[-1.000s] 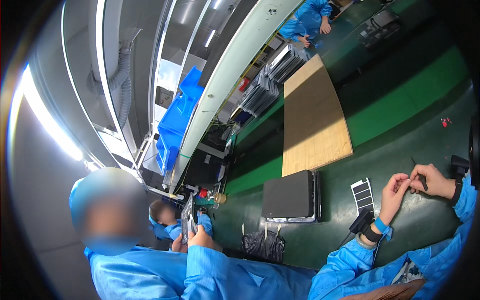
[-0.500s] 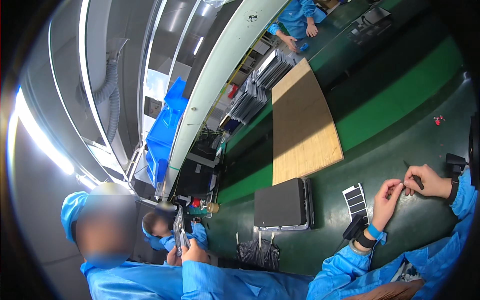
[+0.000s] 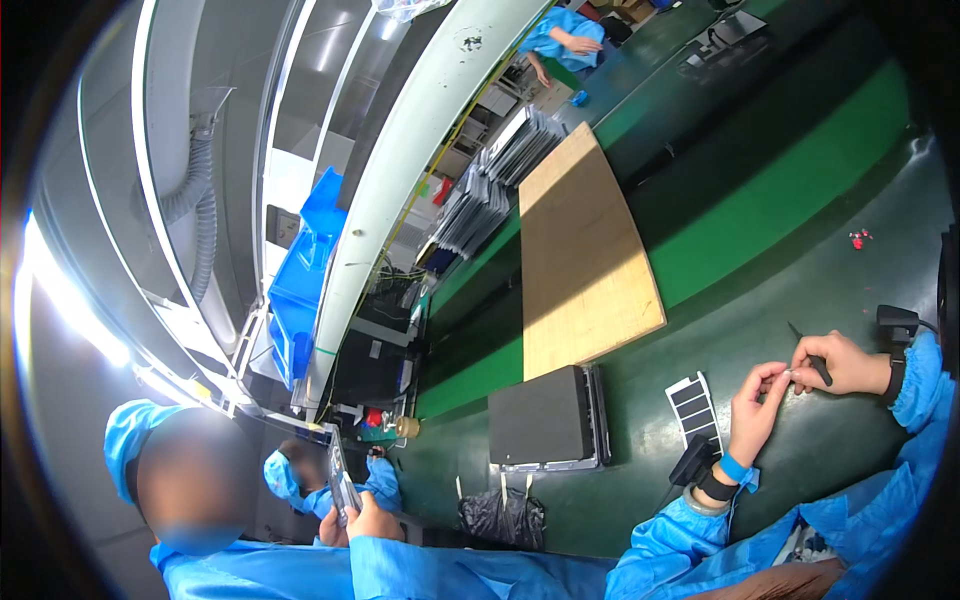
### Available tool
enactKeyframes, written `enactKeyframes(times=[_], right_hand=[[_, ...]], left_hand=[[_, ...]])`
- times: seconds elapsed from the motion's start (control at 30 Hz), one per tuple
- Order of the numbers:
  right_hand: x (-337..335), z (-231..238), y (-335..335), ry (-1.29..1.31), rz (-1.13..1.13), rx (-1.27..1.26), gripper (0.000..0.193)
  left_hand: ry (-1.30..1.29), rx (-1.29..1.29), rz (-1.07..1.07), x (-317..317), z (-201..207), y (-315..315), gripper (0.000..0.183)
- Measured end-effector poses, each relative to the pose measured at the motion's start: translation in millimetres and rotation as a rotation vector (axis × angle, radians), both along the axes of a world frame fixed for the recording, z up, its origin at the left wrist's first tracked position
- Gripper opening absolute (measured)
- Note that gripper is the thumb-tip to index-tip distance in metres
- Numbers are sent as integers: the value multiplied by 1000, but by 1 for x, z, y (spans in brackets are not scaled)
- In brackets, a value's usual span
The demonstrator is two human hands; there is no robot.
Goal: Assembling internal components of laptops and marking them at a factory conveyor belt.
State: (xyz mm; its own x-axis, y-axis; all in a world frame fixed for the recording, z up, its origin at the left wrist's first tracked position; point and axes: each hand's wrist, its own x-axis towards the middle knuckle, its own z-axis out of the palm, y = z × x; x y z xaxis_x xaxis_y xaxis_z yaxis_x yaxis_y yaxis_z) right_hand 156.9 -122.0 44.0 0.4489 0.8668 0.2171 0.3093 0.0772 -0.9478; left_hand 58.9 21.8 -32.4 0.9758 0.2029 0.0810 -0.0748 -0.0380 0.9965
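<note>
My left hand (image 3: 757, 412) is closed in a pinch, its thumb and forefinger meeting the fingertips of my right hand (image 3: 845, 364). Between the fingertips is a tiny pale piece, too small to name. A slim black pointed tool (image 3: 821, 371) sits in my closed right hand, its thin tip sticking out past the knuckles. Both hands are held above the green tabletop. Beside my left hand lies a white sheet with black rectangular strips (image 3: 693, 408). Each wrist wears a black band with a small dark box, and the left also has a blue strap (image 3: 737, 468).
Left of the strips sits a stack of dark flat panels (image 3: 540, 418), near a wooden board (image 3: 590, 260). Small red bits (image 3: 860, 239) lie at the far right. A black plastic bag (image 3: 503, 517) hangs at the table edge. A co-worker at left holds a flat panel (image 3: 343, 478).
The scene has shifted slightly left in view. My hands stay together, fingertips touching, with the tool still in the right. A far co-worker's arms have changed position.
</note>
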Motion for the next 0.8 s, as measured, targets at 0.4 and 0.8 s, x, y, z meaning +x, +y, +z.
enactKeyframes(times=[0.4,0.8], right_hand=[[-1,-7,-7,-2,0,-22,16],[-5,6,1,-5,25,-43,17]], left_hand=[[19,-31,49,-7,-10,-6,18],[39,-60,122,-20,-13,-1,19]])
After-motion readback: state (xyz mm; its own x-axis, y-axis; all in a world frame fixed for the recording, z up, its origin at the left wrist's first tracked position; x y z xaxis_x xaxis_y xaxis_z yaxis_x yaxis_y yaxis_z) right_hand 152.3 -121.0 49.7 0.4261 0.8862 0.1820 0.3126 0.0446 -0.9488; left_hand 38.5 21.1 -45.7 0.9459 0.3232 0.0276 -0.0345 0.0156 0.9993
